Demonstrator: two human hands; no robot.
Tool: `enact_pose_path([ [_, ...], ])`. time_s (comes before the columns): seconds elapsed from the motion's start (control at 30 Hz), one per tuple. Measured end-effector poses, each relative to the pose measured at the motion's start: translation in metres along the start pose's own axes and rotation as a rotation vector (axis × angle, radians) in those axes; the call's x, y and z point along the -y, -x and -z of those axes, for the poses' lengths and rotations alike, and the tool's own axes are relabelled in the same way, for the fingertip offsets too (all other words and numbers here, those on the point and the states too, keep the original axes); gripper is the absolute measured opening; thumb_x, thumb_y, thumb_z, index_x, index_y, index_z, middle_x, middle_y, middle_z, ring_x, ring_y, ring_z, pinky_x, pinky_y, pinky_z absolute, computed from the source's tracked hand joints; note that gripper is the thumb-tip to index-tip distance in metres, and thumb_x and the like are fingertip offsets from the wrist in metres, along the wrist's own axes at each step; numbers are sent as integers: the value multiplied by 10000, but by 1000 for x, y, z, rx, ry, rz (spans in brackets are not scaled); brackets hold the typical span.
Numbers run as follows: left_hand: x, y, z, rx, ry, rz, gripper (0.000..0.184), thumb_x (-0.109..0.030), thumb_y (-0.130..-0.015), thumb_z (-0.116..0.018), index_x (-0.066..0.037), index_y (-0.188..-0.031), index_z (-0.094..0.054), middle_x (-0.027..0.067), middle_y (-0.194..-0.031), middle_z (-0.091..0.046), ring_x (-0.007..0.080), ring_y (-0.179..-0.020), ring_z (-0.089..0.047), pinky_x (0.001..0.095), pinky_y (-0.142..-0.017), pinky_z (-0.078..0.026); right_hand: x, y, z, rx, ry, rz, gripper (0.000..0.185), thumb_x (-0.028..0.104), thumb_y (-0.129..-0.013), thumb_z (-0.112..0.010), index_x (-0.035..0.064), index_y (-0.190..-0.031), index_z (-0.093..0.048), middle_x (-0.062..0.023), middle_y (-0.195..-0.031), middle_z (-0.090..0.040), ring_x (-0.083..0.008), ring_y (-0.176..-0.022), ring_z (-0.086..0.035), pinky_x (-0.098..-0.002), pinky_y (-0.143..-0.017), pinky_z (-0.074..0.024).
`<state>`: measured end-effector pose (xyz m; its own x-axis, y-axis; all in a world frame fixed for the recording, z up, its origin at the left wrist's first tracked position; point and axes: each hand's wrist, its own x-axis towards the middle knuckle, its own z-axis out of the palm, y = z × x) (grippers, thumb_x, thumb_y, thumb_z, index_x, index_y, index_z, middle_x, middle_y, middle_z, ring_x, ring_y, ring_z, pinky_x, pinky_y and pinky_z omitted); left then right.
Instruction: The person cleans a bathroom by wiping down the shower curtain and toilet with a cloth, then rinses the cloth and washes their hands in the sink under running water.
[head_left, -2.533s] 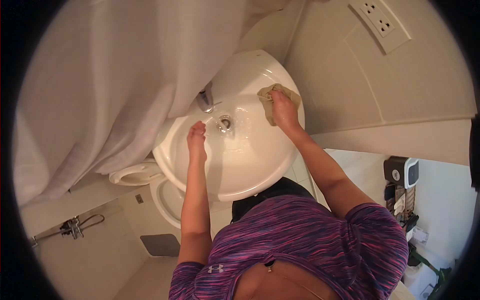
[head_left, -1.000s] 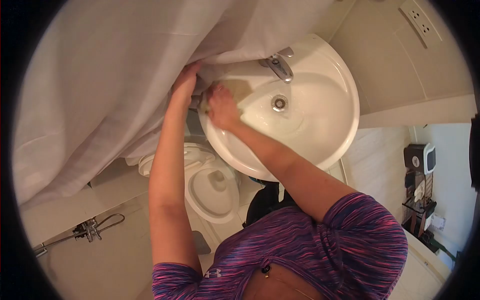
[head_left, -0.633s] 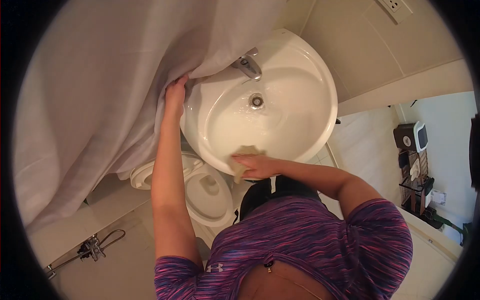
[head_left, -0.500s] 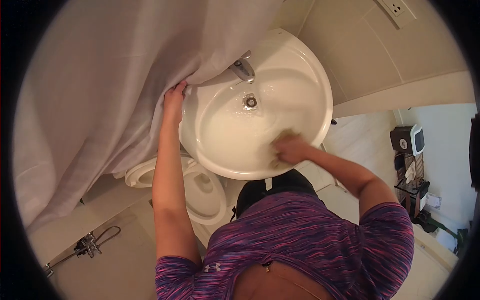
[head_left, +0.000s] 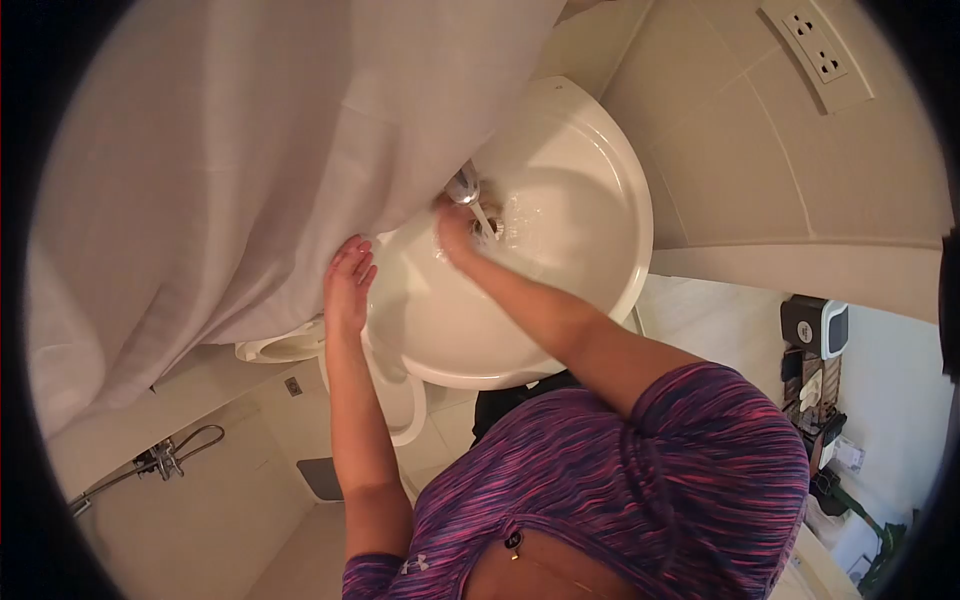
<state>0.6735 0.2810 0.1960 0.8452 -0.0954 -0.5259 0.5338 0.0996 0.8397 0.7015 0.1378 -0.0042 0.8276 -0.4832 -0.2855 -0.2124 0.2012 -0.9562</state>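
Observation:
Water runs from the chrome faucet (head_left: 463, 186) into the white washbasin (head_left: 580, 300). My right hand (head_left: 455, 232) is beside the faucet over the bowl, smeared by motion, so its fingers cannot be made out. A brownish patch that may be the cloth shows behind the stream near the drain; whether my hand holds it is unclear. At the basin's left rim, my left hand (head_left: 350, 280) is open with its fingers loosely bent, against the lower edge of the pale curtain (head_left: 230, 180).
Below the curtain are a toilet (head_left: 395, 400) and its raised lid (head_left: 280, 345). A shower fitting (head_left: 163, 458) is at the lower left. A wall socket (head_left: 818, 50) sits at the upper right, with a dark bin (head_left: 812, 325) and a rack lower down.
My right hand has moved from the basin's front edge up to the faucet, where water now streams. My left hand has let go of the gathered curtain, which hangs lower over the basin's left side.

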Motion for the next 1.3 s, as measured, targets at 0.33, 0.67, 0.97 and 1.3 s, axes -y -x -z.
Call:
enact_pose_path([
  [0.33,-45,-21,-36,27,-697,173,221,-289,-865,-491,-84,-795,-534,-24,-649,-457,104,-597,-454,291,-597,-465,54,164,88,1184,841,430,485,406,-890,-388,113,-1276,-367,-157,-1329,-336,-391,-1257,-262,-535,-1007,-239],
  [0.67,81,-34,-133,460,-523,276,185,-222,-890,-477,-49,-870,-539,23,-701,-533,104,-616,-519,263,-623,-508,149,79,251,528,1698,364,206,280,-780,-546,126,-853,-660,-120,-1004,-547,-265,-883,-540,-391,-787,-422],
  [0.97,77,-60,-150,246,-106,223,217,-100,-879,-385,-9,-923,-577,47,-818,-577,136,-763,-524,284,-704,-446,174,-8,265,575,1494,1249,223,122,-755,-553,82,-962,-624,-36,-1307,-414,-276,-1246,-325,-413,-1047,-257],
  [1.3,119,19,-74,141,-203,192,333,-277,-880,-474,-45,-1099,-570,34,-998,-593,149,-949,-521,282,-899,-343,117,123,257,942,1342,240,288,294,-850,-454,69,-936,-611,-148,-1168,-529,-300,-1053,-519,-398,-927,-386],
])
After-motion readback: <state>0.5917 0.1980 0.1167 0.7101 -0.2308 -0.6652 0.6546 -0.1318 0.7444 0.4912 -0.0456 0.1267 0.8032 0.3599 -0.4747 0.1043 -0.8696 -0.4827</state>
